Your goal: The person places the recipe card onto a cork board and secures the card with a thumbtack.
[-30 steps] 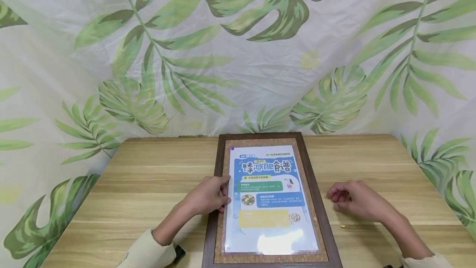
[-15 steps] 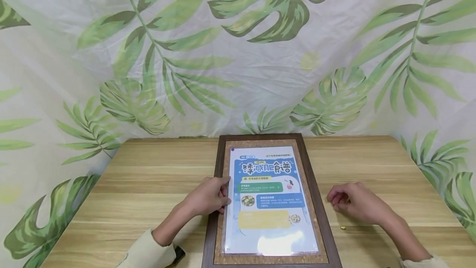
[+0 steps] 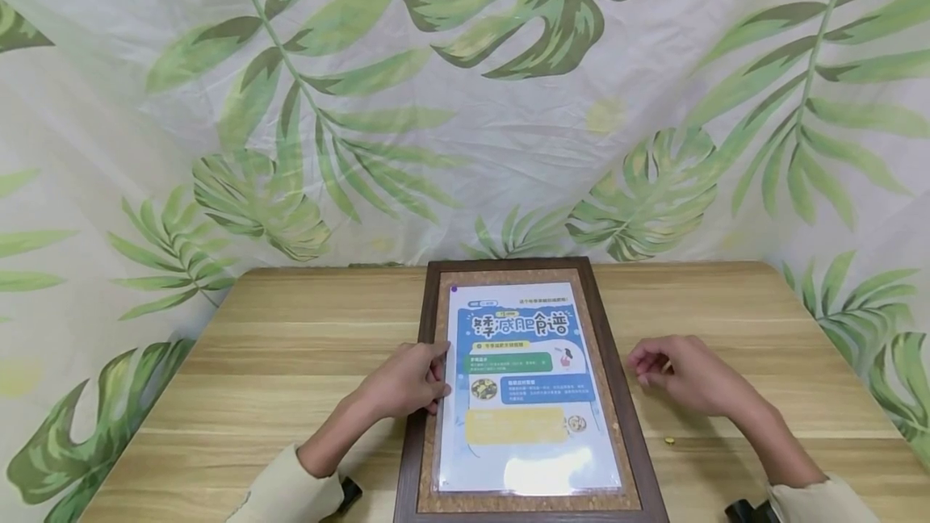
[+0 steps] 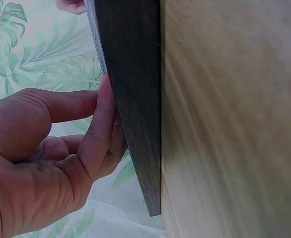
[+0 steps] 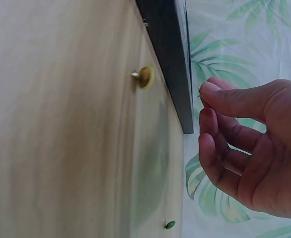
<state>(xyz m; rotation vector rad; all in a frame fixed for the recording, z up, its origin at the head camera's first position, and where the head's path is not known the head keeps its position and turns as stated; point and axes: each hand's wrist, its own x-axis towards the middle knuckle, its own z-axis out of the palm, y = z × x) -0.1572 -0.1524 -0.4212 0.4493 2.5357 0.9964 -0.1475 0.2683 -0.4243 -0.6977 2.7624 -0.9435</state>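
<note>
On a brown-framed cork board [image 3: 629,458] lies a laminated poster [image 3: 534,458], with a purple tack [image 3: 454,289] at its top left corner. My left hand [image 3: 403,382] rests on the board's left side, thumb and forefinger tips touching the poster's left edge. From the left wrist view, these fingertips [image 4: 105,87] lie against the board's edge. To the right of the board, my right hand [image 3: 690,374] hovers over the table. Its thumb and forefinger pinch a thumbtack [image 5: 199,92], mostly hidden, the metal point showing. A yellow thumbtack [image 3: 669,441] lies on the table below that hand.
The wooden table [image 3: 291,321] meets a leaf-print cloth [image 3: 363,144] at its back edge. A green thumbtack [image 5: 170,224] lies farther off on the table in the right wrist view. Tacks lie close to the board's right side.
My right hand has shifted slightly up and left, nearer the board's right edge. The left hand, the board and the poster stay in place.
</note>
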